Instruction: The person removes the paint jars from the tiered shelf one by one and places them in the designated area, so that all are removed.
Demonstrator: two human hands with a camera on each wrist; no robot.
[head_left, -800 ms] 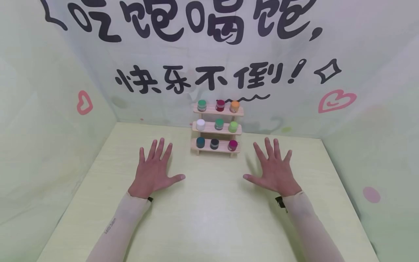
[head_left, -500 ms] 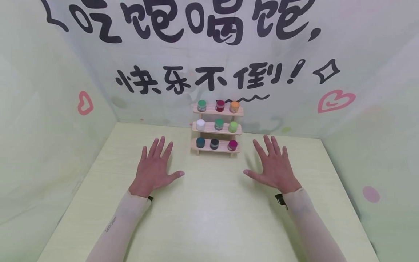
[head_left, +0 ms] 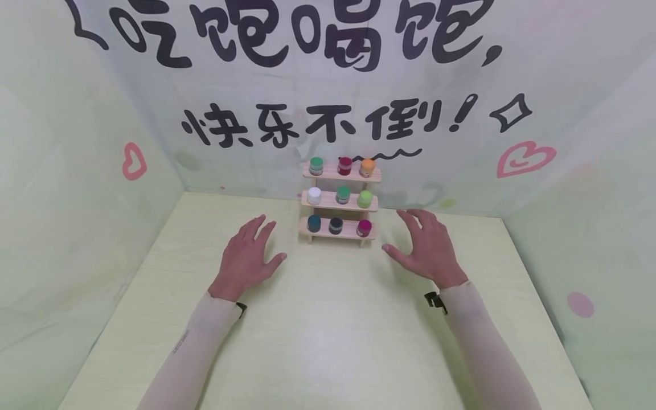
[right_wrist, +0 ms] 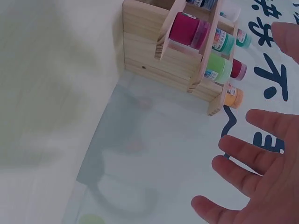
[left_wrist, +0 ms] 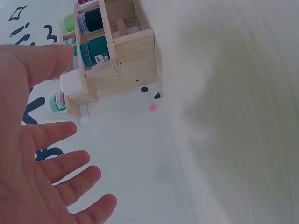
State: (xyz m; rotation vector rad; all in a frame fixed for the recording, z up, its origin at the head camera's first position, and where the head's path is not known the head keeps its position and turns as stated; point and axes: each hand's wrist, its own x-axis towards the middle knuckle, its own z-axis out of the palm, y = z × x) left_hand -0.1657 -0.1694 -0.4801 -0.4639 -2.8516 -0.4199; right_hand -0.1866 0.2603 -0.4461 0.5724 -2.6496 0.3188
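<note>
A three-tier wooden rack (head_left: 350,229) stands at the back of the table, with small paint jars on every tier. Green, dark red and orange jars (head_left: 367,167) are on top. White (head_left: 314,196), green and light green jars fill the middle tier. The lowest bears a dark teal jar (head_left: 314,223), a black jar (head_left: 335,225) and a magenta jar (head_left: 364,228). My left hand (head_left: 242,263) is left of the rack, fingers slightly bent, holding nothing. To the rack's right, my right hand (head_left: 429,251) is also bent a little and holds nothing. Neither touches the rack.
The pale wood-grain table (head_left: 318,341) extends in front of the rack. Behind it hangs a white cloth (head_left: 246,171) with black lettering, close to the rack's back. More cloth walls close off the left and right sides.
Both hands were spread flat with straight fingers. Now their fingers bend and draw closer together, and the hands have shifted slightly forward. The rack and jars stay put.
</note>
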